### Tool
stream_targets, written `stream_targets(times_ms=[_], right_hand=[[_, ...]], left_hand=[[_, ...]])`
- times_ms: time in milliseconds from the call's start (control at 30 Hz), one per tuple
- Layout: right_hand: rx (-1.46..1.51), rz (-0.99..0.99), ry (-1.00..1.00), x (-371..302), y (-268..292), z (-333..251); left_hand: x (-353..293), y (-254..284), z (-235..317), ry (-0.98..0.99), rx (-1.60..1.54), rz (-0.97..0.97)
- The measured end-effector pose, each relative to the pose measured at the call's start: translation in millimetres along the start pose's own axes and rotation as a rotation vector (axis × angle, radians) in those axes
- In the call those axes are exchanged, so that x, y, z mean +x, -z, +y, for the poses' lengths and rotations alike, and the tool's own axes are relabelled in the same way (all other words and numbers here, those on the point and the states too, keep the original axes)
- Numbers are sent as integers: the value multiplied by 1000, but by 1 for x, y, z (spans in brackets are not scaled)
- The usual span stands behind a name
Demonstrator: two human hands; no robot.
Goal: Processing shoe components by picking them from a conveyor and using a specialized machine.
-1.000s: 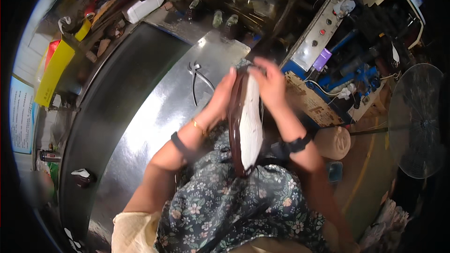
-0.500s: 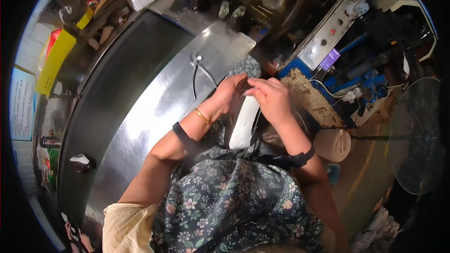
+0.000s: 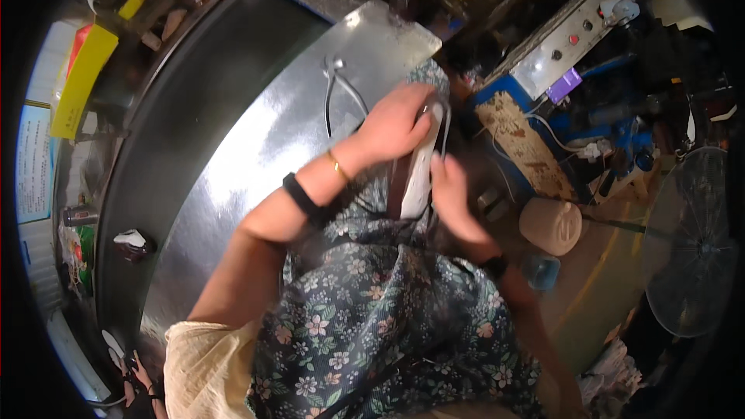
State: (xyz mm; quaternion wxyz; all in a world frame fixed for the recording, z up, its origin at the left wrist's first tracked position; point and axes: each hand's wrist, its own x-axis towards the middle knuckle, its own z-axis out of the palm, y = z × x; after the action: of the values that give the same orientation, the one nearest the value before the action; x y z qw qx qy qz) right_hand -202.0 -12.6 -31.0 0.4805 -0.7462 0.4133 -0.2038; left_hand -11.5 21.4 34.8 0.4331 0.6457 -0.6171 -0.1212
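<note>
A shoe with a white sole-side face and dark brown upper lies bottom up in my lap, its long side pointing away from me. Over its far end bends my left hand, fingers curled round the edge. My right hand, a little blurred, grips the shoe's right side nearer to me; its fingers are partly hidden. Along the far right edge runs a thin grey curved strip that I cannot make out. Metal pincers lie with spread handles on the shiny metal tabletop, left of my left hand.
Beyond the tabletop at left runs a dark belt carrying another dark shoe. Another person's hands show at lower left. To the right stand a control panel, a pale bucket and a fan.
My left hand has moved from the shoe's left side over its far end. My right hand has left the far end and come back along the right side. The whole view has shifted slightly.
</note>
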Motion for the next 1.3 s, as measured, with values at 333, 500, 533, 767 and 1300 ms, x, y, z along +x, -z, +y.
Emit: stream_targets(times_ms=[333,500,533,767,1300], right_hand=[[538,-186,-521,30,-19,-25],[-115,-282,-187,36,-7,-30],[-115,-280,-190,39,-6,-37],[-1220,-231,311,57,-9,-64],[-71,-267,-56,24,-38,-68]], left_hand=[[-18,-14,-29,631,-890,49],[-19,-10,-39,676,-864,-32],[-19,-11,-39,660,-832,-31],[0,-12,-42,696,-723,-64],[-18,35,-1,566,777,-221]])
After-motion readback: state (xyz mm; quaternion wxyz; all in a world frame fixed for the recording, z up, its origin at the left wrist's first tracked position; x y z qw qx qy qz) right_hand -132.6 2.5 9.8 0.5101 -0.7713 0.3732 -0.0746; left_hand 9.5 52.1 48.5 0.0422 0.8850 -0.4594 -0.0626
